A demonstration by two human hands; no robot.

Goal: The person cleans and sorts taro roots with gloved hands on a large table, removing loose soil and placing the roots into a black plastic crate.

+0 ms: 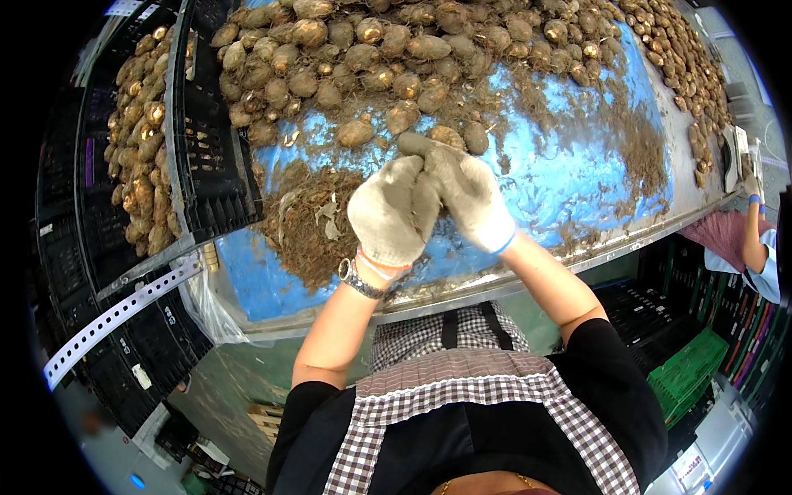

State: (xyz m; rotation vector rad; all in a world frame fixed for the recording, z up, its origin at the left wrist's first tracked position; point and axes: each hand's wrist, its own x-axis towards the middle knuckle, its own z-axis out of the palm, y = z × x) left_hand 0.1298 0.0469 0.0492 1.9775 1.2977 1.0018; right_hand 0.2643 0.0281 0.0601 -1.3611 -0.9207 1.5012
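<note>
My left hand (388, 213) wears a dirty white knit glove with an orange cuff, its fingers curled in. Against it presses my right hand (468, 189), in a similar glove with a blue cuff. Both are over the blue plastic sheet (544, 204). Anything between the palms is hidden by the gloves. Just beyond the fingertips lie a few loose taro corms (475, 137), brown and hairy. A heap of taro corms (365, 55) covers the far part of the sheet. Left of my hands sits a pile of fibrous root trimmings (315, 229).
Black plastic crates (210, 124) stand at the left, one holding taro corms (148, 142). More corms (680, 55) lie on the metal table (684, 148) at the right, where another person (736, 241) works beside a scale-like device (736, 158). A green crate (690, 374) is behind on the right.
</note>
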